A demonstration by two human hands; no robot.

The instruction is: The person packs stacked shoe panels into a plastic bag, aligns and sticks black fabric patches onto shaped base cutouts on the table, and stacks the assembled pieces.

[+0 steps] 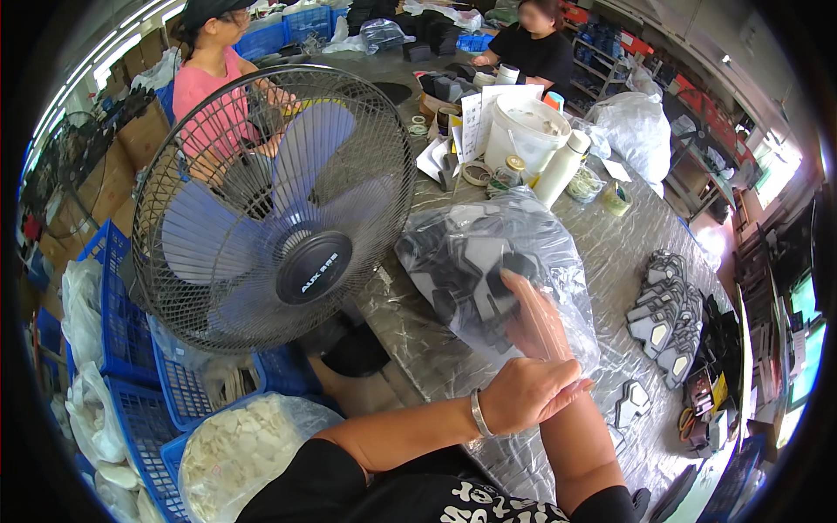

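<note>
A clear plastic bag (558, 253) full of grey and black foam-like padded pieces (478, 261) lies on the silvery table. My right hand (539, 321) is inside its mouth, fingers stretched out against the pieces; some fingers are partly hidden by the film. My left hand (534, 392), with a bangle on the wrist, crosses over my right wrist. Its fingers are closed on the bag's near edge. To the right, a stack of similar grey pieces (667, 318) rests on the table, and a loose grey piece (632, 404) lies nearer to me.
A large fan (314, 266) stands close on the left. Behind the bag are a white bucket (527, 131), a white bottle (562, 167) and tape rolls (616, 200). Blue crates (131, 410) and a bag of pale pieces (244, 453) sit lower left. Two people work across the table.
</note>
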